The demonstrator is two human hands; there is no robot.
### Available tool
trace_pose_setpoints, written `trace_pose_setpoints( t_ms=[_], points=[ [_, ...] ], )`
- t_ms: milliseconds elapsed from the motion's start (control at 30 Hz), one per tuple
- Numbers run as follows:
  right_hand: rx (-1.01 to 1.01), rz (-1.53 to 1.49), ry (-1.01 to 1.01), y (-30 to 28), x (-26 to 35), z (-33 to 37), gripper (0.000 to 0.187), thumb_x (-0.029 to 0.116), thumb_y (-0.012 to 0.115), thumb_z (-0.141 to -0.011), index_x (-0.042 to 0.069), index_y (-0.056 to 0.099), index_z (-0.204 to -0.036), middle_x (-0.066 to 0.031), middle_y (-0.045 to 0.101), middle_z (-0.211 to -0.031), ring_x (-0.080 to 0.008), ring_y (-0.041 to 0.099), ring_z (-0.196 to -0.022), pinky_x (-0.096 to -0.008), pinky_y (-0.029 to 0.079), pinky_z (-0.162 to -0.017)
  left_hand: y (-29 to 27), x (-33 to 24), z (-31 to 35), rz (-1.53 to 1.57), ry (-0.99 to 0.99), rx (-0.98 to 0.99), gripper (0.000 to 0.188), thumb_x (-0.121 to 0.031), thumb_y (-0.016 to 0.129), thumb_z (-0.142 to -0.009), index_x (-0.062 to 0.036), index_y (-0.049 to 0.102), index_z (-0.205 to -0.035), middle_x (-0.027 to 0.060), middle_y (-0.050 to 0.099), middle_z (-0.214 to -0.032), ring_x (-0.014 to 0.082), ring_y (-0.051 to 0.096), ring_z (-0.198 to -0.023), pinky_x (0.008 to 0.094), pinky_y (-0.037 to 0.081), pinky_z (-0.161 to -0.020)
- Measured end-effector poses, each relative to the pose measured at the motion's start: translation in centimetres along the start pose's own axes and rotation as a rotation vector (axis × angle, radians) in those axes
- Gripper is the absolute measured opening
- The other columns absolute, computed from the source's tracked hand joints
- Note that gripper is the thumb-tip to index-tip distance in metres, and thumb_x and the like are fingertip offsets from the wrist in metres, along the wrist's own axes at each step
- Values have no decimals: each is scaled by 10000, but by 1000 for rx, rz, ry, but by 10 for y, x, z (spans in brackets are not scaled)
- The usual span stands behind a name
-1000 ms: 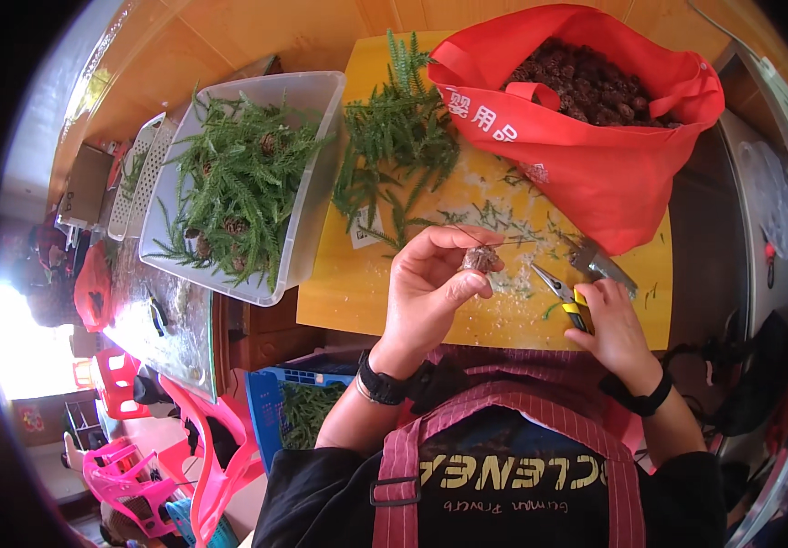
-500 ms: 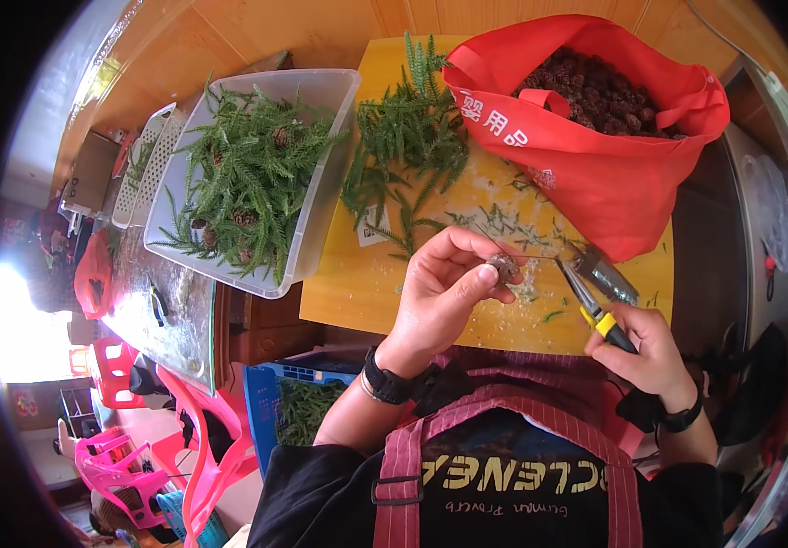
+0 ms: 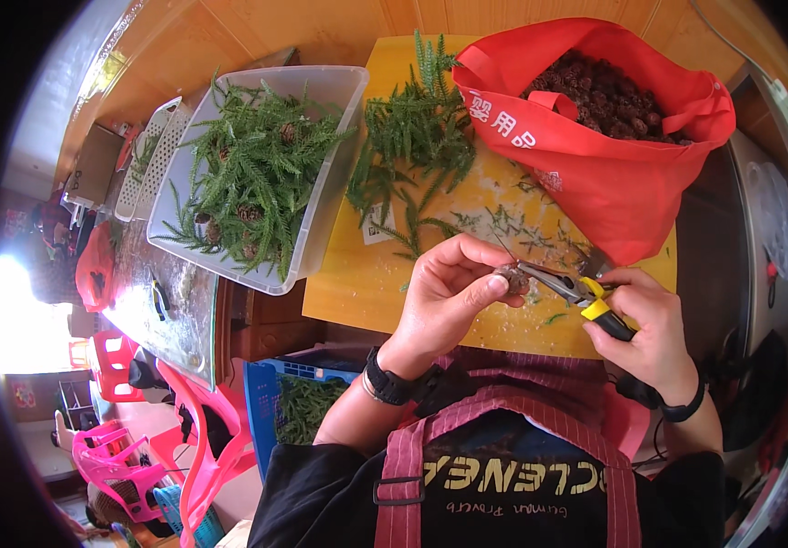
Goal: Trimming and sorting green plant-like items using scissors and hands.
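Note:
Between the thumb and fingers of my left hand (image 3: 453, 292) a small brown pine cone (image 3: 513, 279) is pinched, with a thin wire sticking up beside it. My right hand (image 3: 645, 324) grips yellow-and-black pliers (image 3: 586, 297), whose jaws reach the wire right at the cone's edge. Both hands are over the near part of a yellow board (image 3: 348, 292). Green artificial pine sprigs (image 3: 417, 137) lie on the board just beyond my left hand. Beyond my right hand stands a red bag (image 3: 595, 173) full of pine cones (image 3: 595, 96).
A clear plastic bin (image 3: 307, 247) of green sprigs and cones stands left of the board. Another pair of pliers (image 3: 159, 299) lies on the side table. Below it are a blue crate (image 3: 261, 411) and pink chairs (image 3: 195, 457). Debris and sprig bits litter the board.
The pliers have moved left and up from beside the wire's end to the cone, with my right hand following. My left hand keeps its pinch on the cone.

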State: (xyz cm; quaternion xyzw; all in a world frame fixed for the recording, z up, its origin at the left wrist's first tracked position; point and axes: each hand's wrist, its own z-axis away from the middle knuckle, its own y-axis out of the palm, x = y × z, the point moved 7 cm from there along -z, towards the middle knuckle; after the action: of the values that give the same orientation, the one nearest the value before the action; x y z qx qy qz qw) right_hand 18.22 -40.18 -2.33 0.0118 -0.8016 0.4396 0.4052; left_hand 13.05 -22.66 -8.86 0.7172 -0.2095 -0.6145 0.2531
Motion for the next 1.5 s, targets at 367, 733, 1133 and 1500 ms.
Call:
trace_pose_setpoints(
  t_ms=[367,733,1133,1500],
  points=[
    [-16,26,-31,-2,3,-4,229,42,700,-594,14,473,-608,-117,535,-610,-329,607,-753,-358,480,-621,-2,-1,0,-8,-14,-2,217,-125,657,-819,-20,524,-955,176,601,-984,195,616,-796,291,514,-671],
    [3,79,-66,1,3,-2,207,23,676,-600,6,470,-606,-125,516,-601,-338,585,-701,-361,480,-613,0,-6,0,-77,74,-38,192,-9,658,-787,6,548,-944,147,602,-962,190,609,-791,292,510,-702],
    [-65,87,-10,4,-2,3,206,12,657,-613,-7,453,-609,-168,505,-618,-351,580,-672,-359,483,-610,8,-12,-7,-131,-72,-105,244,-62,627,-833,53,539,-1030,111,619,-920,154,607,-797,265,501,-718],
    [-87,-11,41,12,-7,6,173,-14,633,-630,-31,461,-629,-155,515,-644,-306,543,-572,-327,414,-502,41,-47,8,-1224,773,-66,225,50,694,-732,45,556,-910,97,623,-878,154,602,-789,267,503,-680]
  ],
)
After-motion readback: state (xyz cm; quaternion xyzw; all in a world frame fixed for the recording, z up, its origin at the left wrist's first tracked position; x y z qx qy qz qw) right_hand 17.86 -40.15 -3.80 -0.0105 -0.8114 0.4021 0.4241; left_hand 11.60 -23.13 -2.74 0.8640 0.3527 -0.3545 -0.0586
